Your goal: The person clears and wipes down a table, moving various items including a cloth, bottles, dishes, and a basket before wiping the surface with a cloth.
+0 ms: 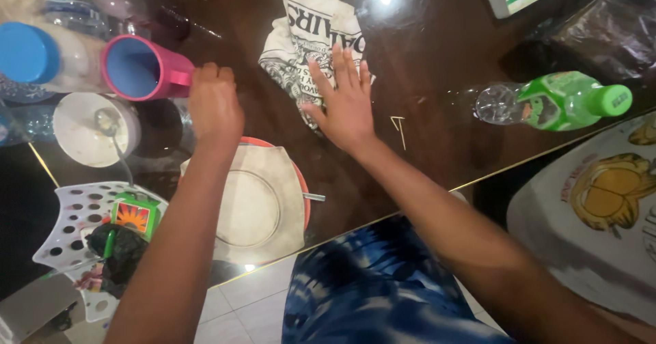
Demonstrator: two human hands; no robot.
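Pink mug [140,67] tipped sideways, blue inside, handle gripped; crumpled white printed cloth [311,33] flat on table.

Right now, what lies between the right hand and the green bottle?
In the head view, only bare dark table with two small pale sticks lies between the right hand and green bottle.

Green-labelled bottle [557,100] lying right — small green-orange carton [134,214] left.
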